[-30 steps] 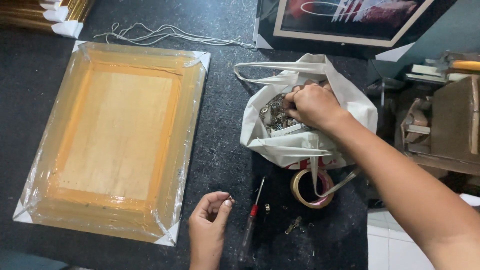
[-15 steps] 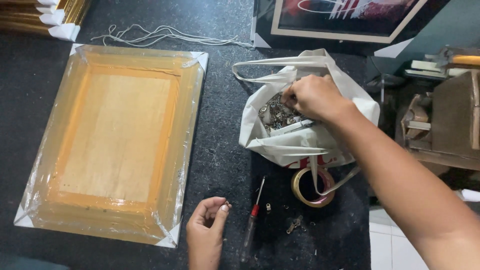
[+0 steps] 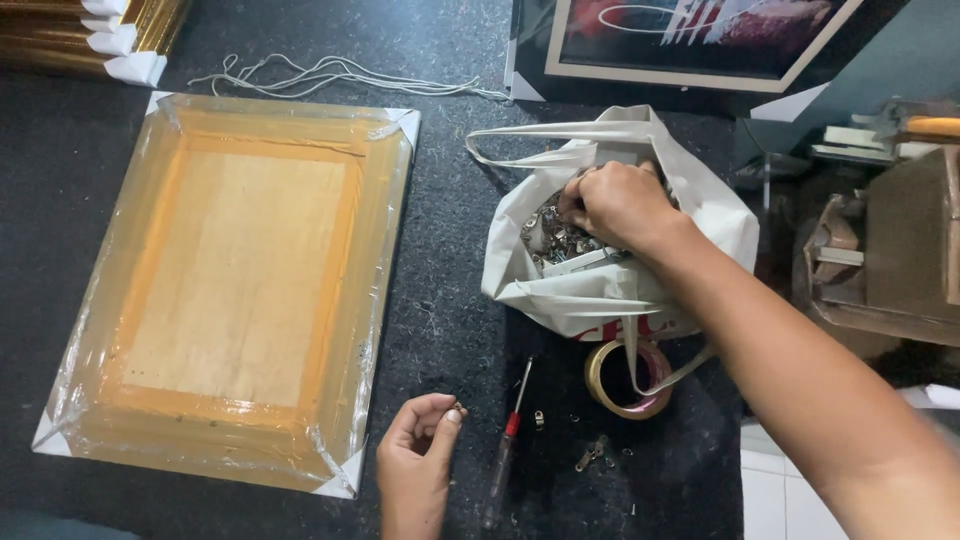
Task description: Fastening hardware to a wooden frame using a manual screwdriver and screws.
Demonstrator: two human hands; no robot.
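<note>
Head view, landmark = white plastic bag (image 3: 610, 290) on the dark speckled bench (image 3: 450, 250). Bag mouth is open and facing up, handles flopped toward the far side. Contents: a heap of small silver metal hardware pieces (image 3: 555, 240); exact type too small to tell.

Right hand (image 3: 620, 205) is inside the bag mouth, knuckles up, fingers curled down into the hardware. Grip closed, pinching at the pieces; cannot tell whether it has one secured. Right forearm runs out from the bag toward the near right corner.

Left hand (image 3: 420, 455) rests on the bench near-left of the bag, palm up and half curled. Thumb and forefinger hold a small metal fitting (image 3: 458, 411) in a closed pinch.

Just near the bag, touching its lower edge: roll of tan tape (image 3: 625, 378), lying flat, one bag strap draped through it. Left of the tape: red-handled screwdriver (image 3: 508, 440) lying on the bench, just beside the left hand, not touched. Between screwdriver and tape: a few loose small metal fittings (image 3: 590, 452) scattered on the bench.

Well left of the bag: plastic-wrapped wooden picture frame (image 3: 230, 290), back side up, white corner protectors on. Far-left of the bag: loose white cord (image 3: 330, 75). Beyond the bag: framed picture with a light border (image 3: 700, 40), partly cut off.
</note>
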